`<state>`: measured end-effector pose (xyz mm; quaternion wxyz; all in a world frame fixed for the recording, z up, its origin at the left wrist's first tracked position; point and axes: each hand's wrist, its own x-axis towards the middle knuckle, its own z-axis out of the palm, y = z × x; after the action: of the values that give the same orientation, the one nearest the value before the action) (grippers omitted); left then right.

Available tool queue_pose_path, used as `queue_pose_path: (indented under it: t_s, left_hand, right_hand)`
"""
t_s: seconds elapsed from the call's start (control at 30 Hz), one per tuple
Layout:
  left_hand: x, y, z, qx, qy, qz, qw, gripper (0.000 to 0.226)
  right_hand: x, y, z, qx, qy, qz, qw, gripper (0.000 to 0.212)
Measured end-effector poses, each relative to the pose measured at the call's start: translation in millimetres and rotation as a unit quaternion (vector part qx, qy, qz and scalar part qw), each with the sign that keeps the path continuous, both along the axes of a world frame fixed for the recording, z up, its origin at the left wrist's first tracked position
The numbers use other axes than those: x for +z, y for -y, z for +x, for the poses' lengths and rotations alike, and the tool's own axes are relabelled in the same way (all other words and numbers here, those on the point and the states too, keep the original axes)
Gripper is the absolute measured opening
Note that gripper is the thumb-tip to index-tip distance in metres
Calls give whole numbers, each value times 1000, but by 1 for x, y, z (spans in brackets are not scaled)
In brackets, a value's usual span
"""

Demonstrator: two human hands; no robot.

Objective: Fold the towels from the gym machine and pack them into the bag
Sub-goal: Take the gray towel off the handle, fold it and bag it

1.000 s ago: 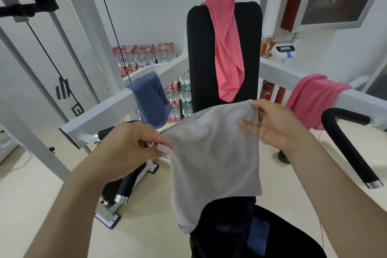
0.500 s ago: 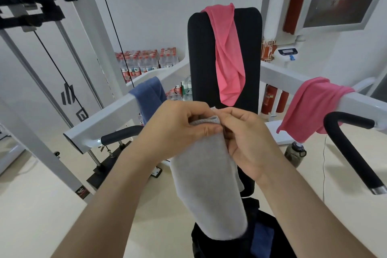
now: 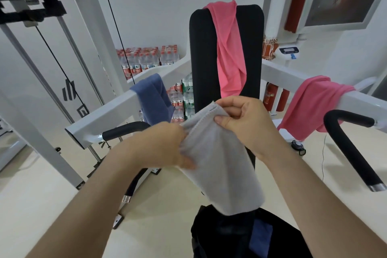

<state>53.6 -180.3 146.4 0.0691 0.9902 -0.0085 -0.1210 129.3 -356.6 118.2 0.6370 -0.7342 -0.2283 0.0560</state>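
Note:
A grey towel (image 3: 219, 165), folded in half lengthwise, hangs in front of me above the black bag (image 3: 236, 234). My right hand (image 3: 243, 123) pinches its top corners. My left hand (image 3: 165, 146) grips its left edge a little lower. A blue towel (image 3: 260, 241) lies inside the open bag. On the gym machine (image 3: 104, 117) a blue towel (image 3: 154, 98) hangs over the left white arm. One pink towel (image 3: 229, 48) drapes over the black backrest, and another pink towel (image 3: 314, 104) hangs over the right arm.
Black padded handles (image 3: 351, 148) stick out from both machine arms toward me. Packs of water bottles (image 3: 148, 60) are stacked against the back wall. Red fire extinguishers (image 3: 272, 96) and a dark bottle (image 3: 298, 146) stand on the floor at the right. A cable weight stack (image 3: 31, 8) is at the left.
The grey towel was held spread wide, then my hands came together and folded it in half. Now my left hand has slid down its left edge while my right keeps the top.

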Motion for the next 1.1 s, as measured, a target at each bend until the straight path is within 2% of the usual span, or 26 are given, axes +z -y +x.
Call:
queue_pose_path:
  t_s: [0.07,0.1,0.2,0.27,0.33,0.4,0.47,0.53,0.57,0.6,0.67,0.8,0.83,0.87,0.9,0.93,0.97,1.0,1.03,1.1]
  left_hand:
    - [-8,3,-5,-60,64,151,985,34]
    - [-10,4,-7,-82,119,177,974,35]
    - [-10,0,-7,-98,239,132,957,55]
    - [-14,-8,-6,-88,299,75,947,58]
    - [-18,-18,-4,-57,320,46,945,58]
    - [-20,-22,-6,-48,325,27,944,51]
    - [-19,-24,-7,-43,311,-3,950,32]
    - [-20,-29,-7,-23,287,-58,956,23]
    - [-19,-31,-8,1,270,-119,956,25]
    - [-18,-33,-10,32,256,-209,943,29]
    - [-16,-34,-13,87,241,-372,892,28]
    - [-19,-34,-15,128,237,-463,845,7]
    - [-19,-36,-15,133,235,-458,847,7]
    - [-21,-40,-14,132,233,-395,879,7]
    - [-23,-44,-11,116,236,-248,932,9]
    - [-22,-44,-9,88,240,-77,964,16]
    - [-21,-44,-7,56,250,18,966,21]
    - [-16,-41,-5,30,266,13,963,26]
    - [-10,-39,-4,3,270,-54,961,31]
    - [-2,-36,-1,-29,234,-279,931,44]
  right_hand:
    - [-1,-2,5,-21,61,-62,996,29]
    - [-4,-3,8,-31,80,-75,993,30]
    - [-10,-2,14,-40,77,-63,994,28]
    - [-14,0,15,-27,6,13,1000,28]
    - [-17,-1,15,9,-85,103,991,25]
    - [-22,-5,13,38,-153,164,974,24]
    - [-25,-9,12,41,-176,175,968,24]
    - [-26,-12,11,35,-175,174,968,24]
    - [-26,-12,10,33,-178,176,967,23]
    - [-25,-12,10,32,-184,181,965,24]
    - [-22,-13,10,37,-198,192,961,30]
    - [-20,-17,6,39,-209,205,955,33]
    - [-20,-19,4,35,-204,205,957,29]
    - [-20,-22,1,24,-185,195,963,23]
    - [-21,-25,-1,11,-149,171,974,17]
    - [-21,-29,-3,2,-104,142,984,13]
    - [-20,-33,-6,-1,-61,117,991,13]
    - [-18,-37,-9,3,-25,102,994,13]
    - [-14,-40,-12,12,5,94,995,14]
    - [-8,-43,-16,27,54,84,995,15]
